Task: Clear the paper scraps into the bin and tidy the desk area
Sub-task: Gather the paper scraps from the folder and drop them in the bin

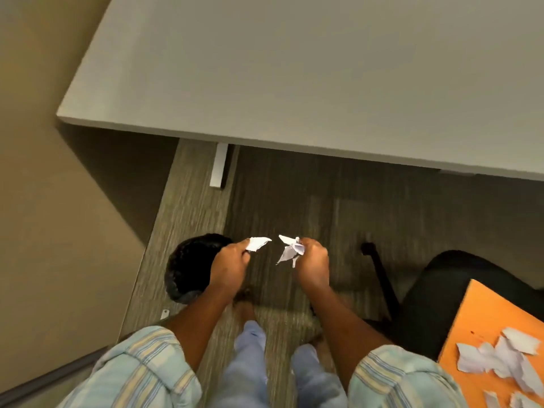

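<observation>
My left hand [229, 260] pinches a torn white paper scrap [258, 243] just right of a round black bin [185, 266] that stands on the floor by the wall. My right hand [313, 262] grips a crumpled bunch of white scraps [290, 249] a little further right, over the carpet. Both hands are held out in front of me, close together. Several more torn white scraps [500, 360] lie on an orange desk surface [482, 316] at the lower right.
A large grey desk [294, 69] fills the upper part of the view, with a white leg [219, 164] below its edge. A black office chair [435, 290] stands at the right beside the orange surface. A beige wall [44, 201] runs along the left. My legs and feet are below.
</observation>
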Motion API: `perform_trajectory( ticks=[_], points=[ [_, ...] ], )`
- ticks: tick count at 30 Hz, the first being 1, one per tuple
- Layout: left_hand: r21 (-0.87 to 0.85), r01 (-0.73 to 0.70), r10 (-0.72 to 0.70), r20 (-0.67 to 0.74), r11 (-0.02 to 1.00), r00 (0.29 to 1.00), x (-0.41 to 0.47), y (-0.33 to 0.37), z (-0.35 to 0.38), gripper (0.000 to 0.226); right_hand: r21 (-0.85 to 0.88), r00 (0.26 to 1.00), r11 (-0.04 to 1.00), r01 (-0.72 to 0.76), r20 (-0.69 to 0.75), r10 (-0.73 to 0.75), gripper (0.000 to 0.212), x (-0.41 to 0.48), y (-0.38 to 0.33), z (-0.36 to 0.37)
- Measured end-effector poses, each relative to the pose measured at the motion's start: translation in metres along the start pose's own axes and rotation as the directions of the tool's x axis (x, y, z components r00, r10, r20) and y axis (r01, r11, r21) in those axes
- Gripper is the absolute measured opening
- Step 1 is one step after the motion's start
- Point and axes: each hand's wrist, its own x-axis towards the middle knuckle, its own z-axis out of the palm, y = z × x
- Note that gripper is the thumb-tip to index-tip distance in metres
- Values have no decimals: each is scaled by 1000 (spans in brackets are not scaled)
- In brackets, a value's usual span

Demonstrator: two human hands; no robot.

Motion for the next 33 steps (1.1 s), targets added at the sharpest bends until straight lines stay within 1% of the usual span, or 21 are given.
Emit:
perform_trajectory(
  ticks=[2,5,9,12,16,18,22,26,27,29,31,33],
  points=[
    [-45,79,-81,-31,996,996,1,-31,-13,37,-37,998,999,35,57,-33,34,4,-17,32],
    [-97,200,-205,-40,975,978,2,-77,-27,37,-2,994,999,44,104,-44,28,10,-39,79],
    [-190,313,-328,-56,931,943,6,-130,-35,34,-29,981,992,123,156,-117,21,14,-61,138],
    [-210,387,-403,-38,898,914,12,-163,-34,28,-82,973,985,153,188,-136,17,22,-66,179],
    [-204,482,-498,-36,852,866,27,-201,-22,23,-158,958,971,180,250,-137,18,38,-62,233],
    [-210,499,-516,-28,841,856,37,-219,-12,22,-186,939,953,239,292,-179,19,48,-59,259],
    [-177,524,-530,17,833,848,57,-251,11,23,-162,917,942,295,324,-231,21,63,-49,304],
    [-160,538,-537,52,828,842,75,-276,36,22,-186,918,950,253,357,-174,24,77,-29,340],
    [-167,532,-531,58,830,846,79,-283,44,22,-197,912,949,247,378,-159,26,82,-24,347],
    [-190,520,-519,57,833,853,84,-295,58,22,-154,897,965,211,424,-128,30,89,-14,359],
    [-225,522,-522,64,823,850,87,-305,69,27,-125,880,971,204,457,-127,30,95,-6,368],
    [-250,533,-528,92,808,844,88,-313,80,32,-148,860,965,217,497,-117,29,102,4,381]
  ],
)
